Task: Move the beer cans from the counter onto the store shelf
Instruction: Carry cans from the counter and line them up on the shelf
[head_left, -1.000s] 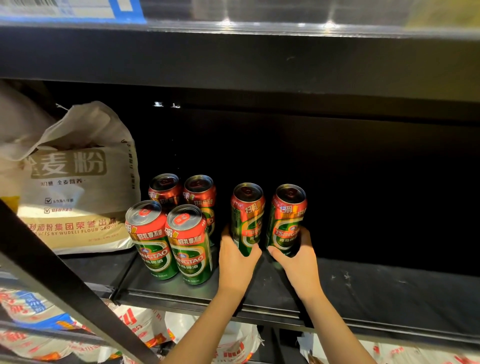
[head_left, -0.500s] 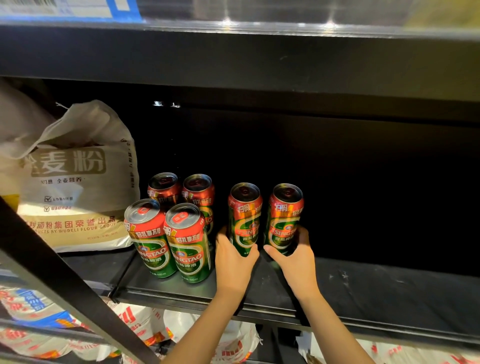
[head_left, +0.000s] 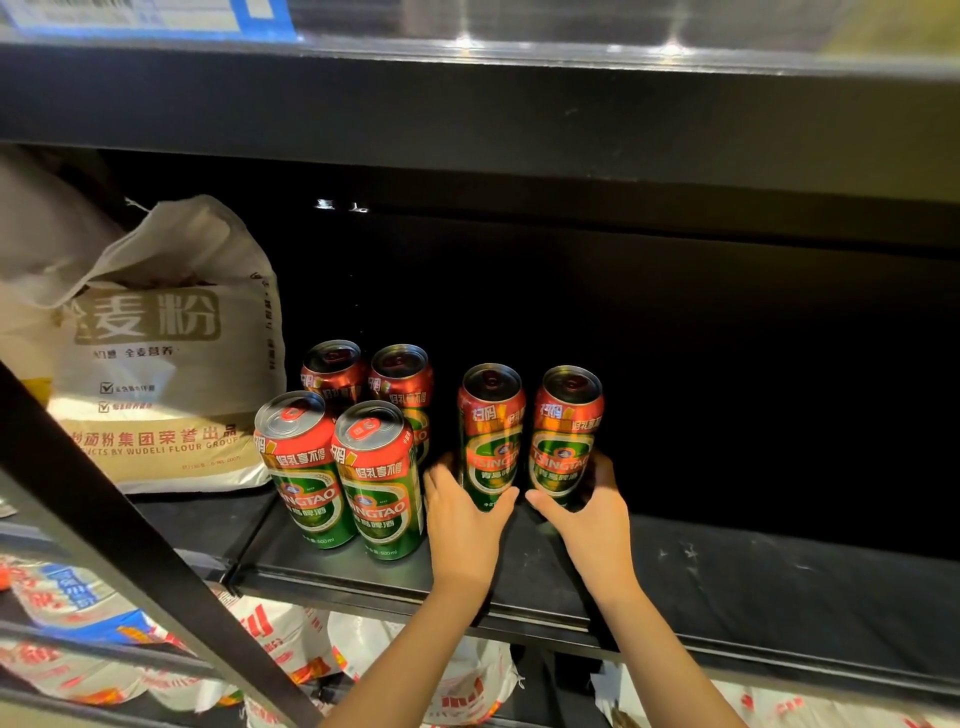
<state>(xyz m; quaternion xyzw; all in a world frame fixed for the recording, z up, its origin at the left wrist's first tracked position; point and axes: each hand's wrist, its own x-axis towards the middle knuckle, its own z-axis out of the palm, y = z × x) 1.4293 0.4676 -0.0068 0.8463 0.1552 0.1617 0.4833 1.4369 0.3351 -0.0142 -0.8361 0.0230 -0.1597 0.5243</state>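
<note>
I see six tall green-and-red beer cans upright on the black store shelf (head_left: 727, 587). My left hand (head_left: 462, 519) wraps one can (head_left: 491, 431), my right hand (head_left: 592, 514) its neighbour (head_left: 566, 431); their bases are hidden. Four stand left (head_left: 337, 457), beside a pale flour sack (head_left: 166, 364).

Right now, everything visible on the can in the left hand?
The can in the left hand is a tall metal beer can, red upper band, green body with a Tsingtao logo, unopened pull-tab top. It stands upright on the black shelf, beside the can the right hand holds. The left hand grips its lower part, hiding the base. A small gap separates it from the four-can cluster.
</note>
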